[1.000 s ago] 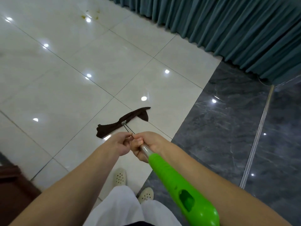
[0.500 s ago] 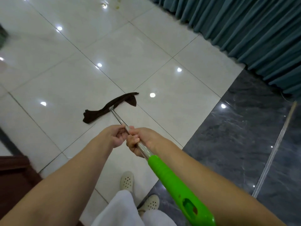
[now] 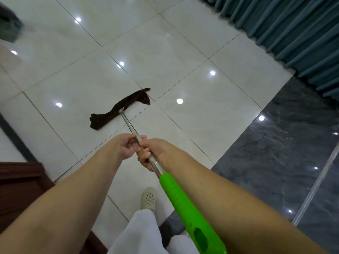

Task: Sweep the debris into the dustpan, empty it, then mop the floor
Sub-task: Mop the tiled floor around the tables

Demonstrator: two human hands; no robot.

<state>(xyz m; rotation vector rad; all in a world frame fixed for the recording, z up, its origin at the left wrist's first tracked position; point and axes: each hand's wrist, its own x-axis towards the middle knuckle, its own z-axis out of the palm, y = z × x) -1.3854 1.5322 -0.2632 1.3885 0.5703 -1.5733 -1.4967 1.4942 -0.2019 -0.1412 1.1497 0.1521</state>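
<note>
Mopping step in hand. Right hand (image 3: 154,153) and left hand (image 3: 124,146) both grasp the mop handle (image 3: 156,165). Dark mop cloth (image 3: 119,109) lies flat on the white floor (image 3: 183,52), mid-tile. Next: push forward evenly.

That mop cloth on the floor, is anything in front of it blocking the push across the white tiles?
Nothing visible. The dark mop cloth lies flat on bare white tiles; the curtain and a blurred dark object at the far left stand well off.
</note>
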